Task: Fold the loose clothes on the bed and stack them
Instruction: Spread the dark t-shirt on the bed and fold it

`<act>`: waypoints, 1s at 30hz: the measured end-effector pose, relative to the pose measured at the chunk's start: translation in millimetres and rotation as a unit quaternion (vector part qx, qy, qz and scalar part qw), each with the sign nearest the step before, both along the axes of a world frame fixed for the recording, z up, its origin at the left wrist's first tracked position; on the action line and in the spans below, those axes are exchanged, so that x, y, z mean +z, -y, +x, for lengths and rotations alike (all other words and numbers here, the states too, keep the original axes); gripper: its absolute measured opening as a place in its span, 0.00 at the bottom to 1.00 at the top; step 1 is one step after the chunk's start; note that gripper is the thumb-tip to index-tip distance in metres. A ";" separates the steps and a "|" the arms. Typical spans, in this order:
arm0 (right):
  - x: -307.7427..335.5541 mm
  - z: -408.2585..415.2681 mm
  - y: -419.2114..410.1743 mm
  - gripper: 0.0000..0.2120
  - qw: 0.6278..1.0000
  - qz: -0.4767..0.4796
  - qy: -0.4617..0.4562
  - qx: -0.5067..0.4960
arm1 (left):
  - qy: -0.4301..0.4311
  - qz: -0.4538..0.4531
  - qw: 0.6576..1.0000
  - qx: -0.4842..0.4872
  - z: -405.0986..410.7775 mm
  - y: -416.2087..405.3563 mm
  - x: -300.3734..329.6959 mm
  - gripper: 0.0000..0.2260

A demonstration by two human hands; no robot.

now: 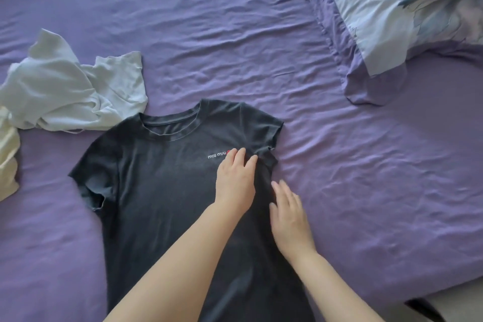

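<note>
A home bedroom: a bed (261, 34) under a wrinkled purple sheet, a floral pillow (407, 8) at its corner, loose clothes (65, 91) lying on it.

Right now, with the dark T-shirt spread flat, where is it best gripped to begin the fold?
Probably pinch the dark T-shirt at its right sleeve, coming in from the right edge. That sleeve lies nearest both hands, left hand and right hand, which rest flat there, so it can fold inward.

You can see one dark shirt (167, 191), one white shirt (68, 91), one cream cloth (7, 154), one pillow (407, 13) and your two hands.
</note>
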State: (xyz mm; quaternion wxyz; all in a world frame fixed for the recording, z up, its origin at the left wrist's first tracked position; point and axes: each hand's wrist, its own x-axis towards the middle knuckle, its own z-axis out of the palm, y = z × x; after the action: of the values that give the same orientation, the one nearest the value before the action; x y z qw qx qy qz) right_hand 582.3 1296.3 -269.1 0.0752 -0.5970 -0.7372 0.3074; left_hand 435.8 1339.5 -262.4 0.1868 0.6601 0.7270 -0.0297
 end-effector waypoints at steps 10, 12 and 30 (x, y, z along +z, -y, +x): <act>14.7 -64.7 -109.2 0.30 0.993 0.019 -0.034 -0.114 | 0.160 -0.007 0.980 0.118 -26.1 -21.0 7.7 0.19; 19.8 -65.6 -101.1 0.31 0.993 0.117 -0.029 -0.012 | 0.374 -0.042 0.875 0.306 -37.3 -43.3 21.0 0.16; -2.8 -36.5 -31.7 0.27 0.950 0.175 0.058 0.250 | 0.328 -0.004 0.840 0.433 -64.6 -98.1 -7.3 0.10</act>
State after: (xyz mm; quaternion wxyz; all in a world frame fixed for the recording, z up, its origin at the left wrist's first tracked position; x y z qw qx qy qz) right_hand 545.8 1328.0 -271.9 0.0559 -0.3877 -0.9083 0.1470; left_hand 371.2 1437.5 -269.7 0.4111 0.2485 0.8345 0.2698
